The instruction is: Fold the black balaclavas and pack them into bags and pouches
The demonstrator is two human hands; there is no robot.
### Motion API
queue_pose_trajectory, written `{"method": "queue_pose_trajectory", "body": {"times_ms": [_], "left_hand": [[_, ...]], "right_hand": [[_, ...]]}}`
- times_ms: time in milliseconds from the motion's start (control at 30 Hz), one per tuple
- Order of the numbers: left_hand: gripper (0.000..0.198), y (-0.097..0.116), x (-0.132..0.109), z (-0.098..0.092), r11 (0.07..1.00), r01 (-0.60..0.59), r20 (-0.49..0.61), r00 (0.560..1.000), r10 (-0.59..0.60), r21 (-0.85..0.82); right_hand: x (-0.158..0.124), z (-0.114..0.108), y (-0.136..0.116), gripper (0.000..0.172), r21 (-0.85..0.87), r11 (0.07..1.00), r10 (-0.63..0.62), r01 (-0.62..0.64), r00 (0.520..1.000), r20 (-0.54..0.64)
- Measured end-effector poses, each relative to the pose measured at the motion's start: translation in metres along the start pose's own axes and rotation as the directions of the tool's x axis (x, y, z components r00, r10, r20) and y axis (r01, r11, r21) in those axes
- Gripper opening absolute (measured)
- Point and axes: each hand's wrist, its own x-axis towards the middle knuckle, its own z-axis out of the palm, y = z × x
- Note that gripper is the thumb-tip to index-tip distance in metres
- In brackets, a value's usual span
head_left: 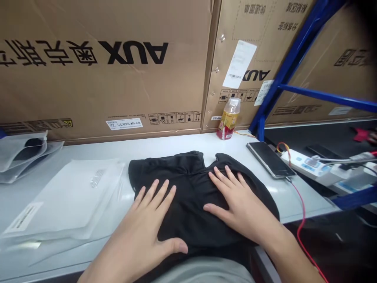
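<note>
A black garment (188, 204) lies spread on the white table, its near part hanging over the front edge. My left hand (150, 224) rests flat on its left half, fingers spread and thumb pointing right. On the right half lies my right hand (235, 200), also flat with its fingers apart. Neither hand grips the cloth. To the left of the garment is a stack of frosted plastic bags (73, 196) with printed labels.
Large cardboard boxes (103, 94) stand along the back. A drink bottle (229, 119) stands before them. At the right are a phone (271, 159) on a red cable (303, 220), a power strip (309, 162) and a blue metal frame (290, 63). More plastic bags (23, 153) lie far left.
</note>
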Motion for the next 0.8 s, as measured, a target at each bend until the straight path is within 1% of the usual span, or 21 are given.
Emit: {"method": "queue_pose_trajectory", "body": {"times_ms": [33,100,133,200,300,367,467,700,767,800], "left_hand": [[0.109,0.003,0.003,-0.001,1.0,0.005,-0.02,1.0,-0.004,0.009],[0.095,0.009,0.009,0.002,0.999,0.016,-0.067,0.998,-0.014,0.033],[0.088,0.011,0.012,0.004,0.999,0.02,-0.088,0.996,-0.016,0.046],[0.08,0.013,0.016,0.01,0.997,0.024,-0.113,0.993,-0.017,0.066],[0.078,0.012,0.017,0.018,0.997,0.023,-0.123,0.992,-0.014,0.072],[0.076,0.011,0.016,0.019,0.998,0.022,-0.122,0.992,-0.014,0.066],[0.076,0.011,0.015,0.018,0.998,0.026,-0.124,0.992,-0.018,0.061],[0.074,0.01,0.015,0.018,0.998,0.015,-0.144,0.99,-0.006,0.061],[0.073,0.01,0.015,0.017,0.998,0.012,-0.154,0.988,-0.003,0.056],[0.073,0.01,0.015,0.016,0.999,0.011,-0.158,0.987,-0.002,0.053]], "right_hand": [[-0.001,-0.001,-0.004,0.076,-0.004,0.999,-0.034,0.034,0.999,-0.013],[-0.001,-0.002,-0.01,0.065,-0.007,0.994,-0.107,0.107,0.994,-0.019],[-0.001,-0.001,-0.013,0.063,-0.004,0.992,-0.128,0.128,0.992,-0.012],[0.001,0.003,-0.015,0.063,0.011,0.992,-0.122,0.122,0.992,0.013],[0.002,0.011,-0.013,0.066,0.034,0.996,-0.084,0.082,0.996,0.036],[0.002,0.014,-0.011,0.067,0.04,0.996,-0.078,0.077,0.996,0.033],[0.002,0.013,-0.012,0.066,0.042,0.997,-0.071,0.07,0.997,0.033],[0.001,0.009,-0.016,0.066,0.057,0.997,-0.058,0.053,0.996,0.073],[0.001,0.007,-0.01,0.063,0.089,0.994,-0.065,0.06,0.997,0.051],[0.002,0.006,-0.006,0.06,0.104,0.993,-0.063,0.061,0.998,0.017]]}}
